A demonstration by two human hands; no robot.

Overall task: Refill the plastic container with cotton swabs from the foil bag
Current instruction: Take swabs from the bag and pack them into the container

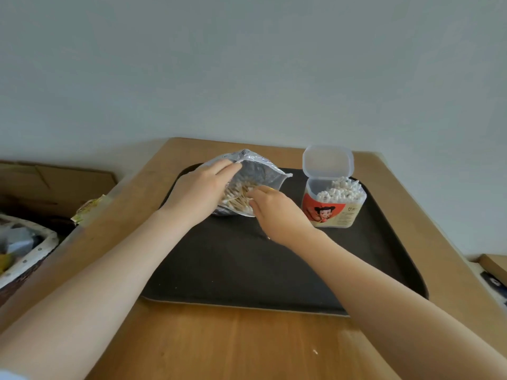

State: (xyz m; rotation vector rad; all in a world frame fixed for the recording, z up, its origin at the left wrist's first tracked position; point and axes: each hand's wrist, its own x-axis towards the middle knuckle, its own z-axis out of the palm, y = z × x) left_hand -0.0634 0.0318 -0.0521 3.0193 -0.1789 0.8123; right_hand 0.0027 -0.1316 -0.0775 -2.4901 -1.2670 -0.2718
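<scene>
A crinkled silver foil bag (258, 174) is lying open on its side in front of me, showing wooden-stemmed cotton swabs (237, 200) inside. To its right, a clear rectangular plastic container (333, 204) with a red cartoon label is standing upright, lid flipped up, white-tipped swabs (340, 192) standing inside.

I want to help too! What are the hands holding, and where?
The left hand holds the foil bag by its open mouth's left edge. The right hand pinches cotton swabs inside the bag, near their ends.

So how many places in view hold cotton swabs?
2: the crinkled silver foil bag at the black tray's far left, and the open clear plastic container far right. Others may be hidden.
</scene>
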